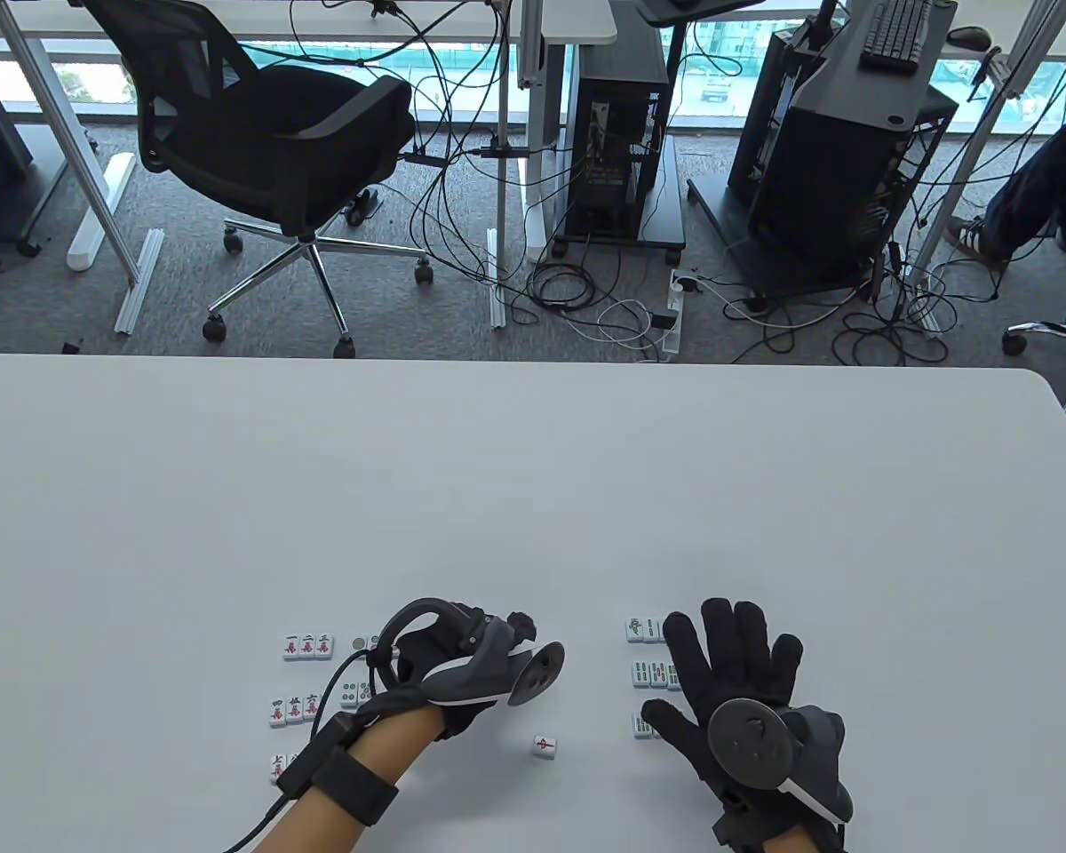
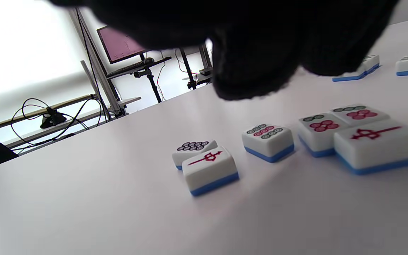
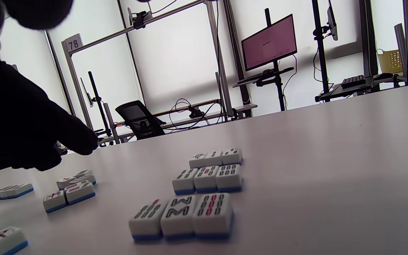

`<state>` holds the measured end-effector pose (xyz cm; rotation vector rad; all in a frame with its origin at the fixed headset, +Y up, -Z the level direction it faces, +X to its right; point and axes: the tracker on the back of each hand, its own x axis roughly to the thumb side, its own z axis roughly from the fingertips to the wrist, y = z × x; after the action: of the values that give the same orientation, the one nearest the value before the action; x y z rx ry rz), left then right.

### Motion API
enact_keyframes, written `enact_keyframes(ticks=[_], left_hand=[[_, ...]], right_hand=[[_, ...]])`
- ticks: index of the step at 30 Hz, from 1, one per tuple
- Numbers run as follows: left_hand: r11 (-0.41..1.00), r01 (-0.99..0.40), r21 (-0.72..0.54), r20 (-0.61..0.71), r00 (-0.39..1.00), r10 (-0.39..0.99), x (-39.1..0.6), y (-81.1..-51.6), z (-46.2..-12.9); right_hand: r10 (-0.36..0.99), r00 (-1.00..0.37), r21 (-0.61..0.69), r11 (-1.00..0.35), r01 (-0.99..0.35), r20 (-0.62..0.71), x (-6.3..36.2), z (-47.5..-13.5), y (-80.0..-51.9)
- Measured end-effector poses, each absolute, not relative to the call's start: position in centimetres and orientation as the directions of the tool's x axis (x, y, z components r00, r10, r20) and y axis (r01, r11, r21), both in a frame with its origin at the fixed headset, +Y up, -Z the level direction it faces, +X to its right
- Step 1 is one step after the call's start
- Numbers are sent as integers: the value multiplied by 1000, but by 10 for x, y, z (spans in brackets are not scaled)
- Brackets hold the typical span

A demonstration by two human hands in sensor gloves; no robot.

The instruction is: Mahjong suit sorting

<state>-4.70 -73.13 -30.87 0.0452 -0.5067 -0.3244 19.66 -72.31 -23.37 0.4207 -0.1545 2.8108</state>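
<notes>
The loose red-marked tile [image 1: 544,746] lies between my hands, nearer my left hand [image 1: 462,662], whose grip I cannot tell; my right hand [image 1: 737,684] rests spread flat.

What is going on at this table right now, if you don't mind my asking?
A person in sensor gloves is sorting mahjong tiles by suit. Character tiles lie in rows on the left, bamboo tiles in rows on the right. The left hand hovers over the dot tiles; the right hand lies spread above the bamboo rows. One red tile sits alone between the hands.
</notes>
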Motion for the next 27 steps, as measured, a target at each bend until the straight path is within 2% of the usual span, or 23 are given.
enact_keyframes(ticks=[11,23,27], left_hand=[[951,307,17,460,843,-280,-45,-747,-326],[955,283,86,442,848,-291,-34,-754,-334],[937,336,95,482,808,-339,-29,-748,-329]], right_hand=[[279,-911,-58,-949,-310,303,198,-234,-723],[268,-915,-57,-953,-298,300,198,-234,-723],[277,-913,-57,-950,-307,299,198,-234,-723]])
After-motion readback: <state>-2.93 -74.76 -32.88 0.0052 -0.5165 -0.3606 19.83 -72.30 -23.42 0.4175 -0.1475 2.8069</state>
